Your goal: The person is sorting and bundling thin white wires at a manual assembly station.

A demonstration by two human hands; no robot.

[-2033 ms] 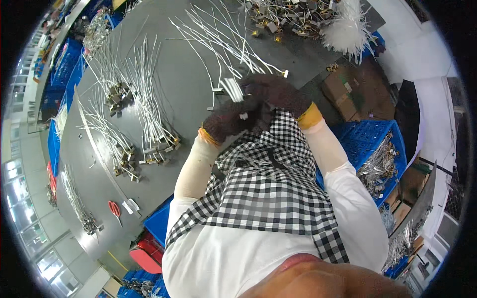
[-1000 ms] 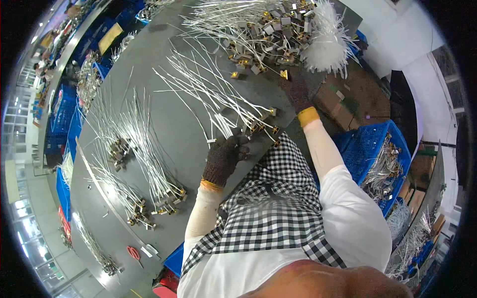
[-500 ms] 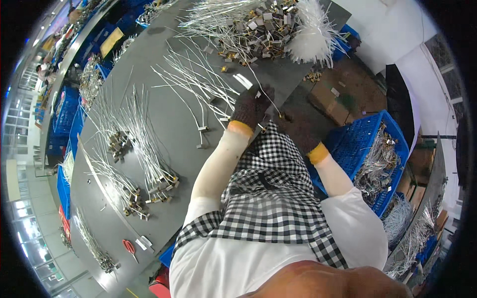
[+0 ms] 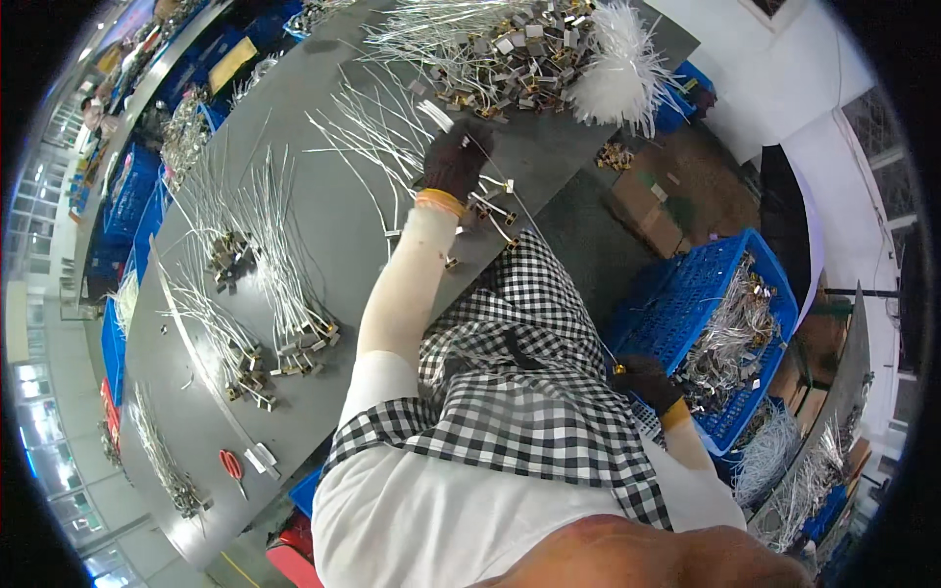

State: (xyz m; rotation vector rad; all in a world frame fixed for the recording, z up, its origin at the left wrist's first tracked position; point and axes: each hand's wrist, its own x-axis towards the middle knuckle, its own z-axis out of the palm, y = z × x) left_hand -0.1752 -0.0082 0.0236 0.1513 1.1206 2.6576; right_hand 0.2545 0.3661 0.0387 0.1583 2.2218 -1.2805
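My left hand (image 4: 458,157), in a dark knitted glove, is closed over the table beside a loose bunch of white wires (image 4: 368,132). White strips (image 4: 434,116) stick out past its fingers. A thin white wire (image 4: 561,279) stretches from this hand down across my lap toward my right hand (image 4: 649,380). That hand, gloved alike, is closed low on the right, next to the wire's brass-coloured end (image 4: 619,368); its fingers are partly hidden in the dark. Several wire ends with small metal connectors (image 4: 495,208) lie just right of my left wrist.
A heap of metal connectors (image 4: 529,59) and a white fibre-like bundle (image 4: 622,78) lie at the table's far end. More wire bundles (image 4: 284,265) and red scissors (image 4: 232,466) lie to the left. A blue crate (image 4: 725,284) of wires stands at right, near cardboard (image 4: 652,211).
My right hand has moved down and right, away from my left hand, with the wire now stretched long between them. My left hand has shifted up and left, the white strips along with it.
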